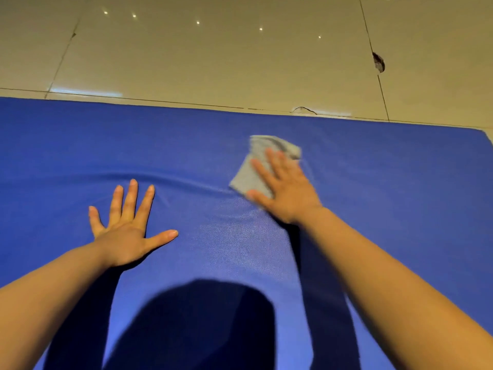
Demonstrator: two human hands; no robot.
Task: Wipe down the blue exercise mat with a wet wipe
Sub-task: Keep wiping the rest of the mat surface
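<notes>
The floor (213,54) was glossy beige tile with dark grout lines, small ceiling lights reflected in it, and a chipped spot (378,62) on a joint toward the right. Against it lay the blue exercise mat (400,182), filling the lower part of the view, its far edge running just below a grout line.

On the left, the person's bare left forearm reached in from the lower corner, and the left hand (128,231) lay flat on the mat, palm down, fingers straight and spread wide, thumb pointing off to the right; it held nothing. A long shallow wrinkle (186,180) ran across the mat just beyond its fingertips toward the other hand. A dark shadow (202,321) of the person fell on the mat between the two arms.

On the right, the right forearm stretched in from the lower right corner. The right hand (285,190) pressed palm down on the wet wipe (253,169), a pale grey folded sheet lying on the mat toward its far edge; the fingers were fairly straight on top of it, and the hand was blurred. The wipe stuck out beyond the fingertips and to the left of the hand.

I could read no writing or brand on anything.
</notes>
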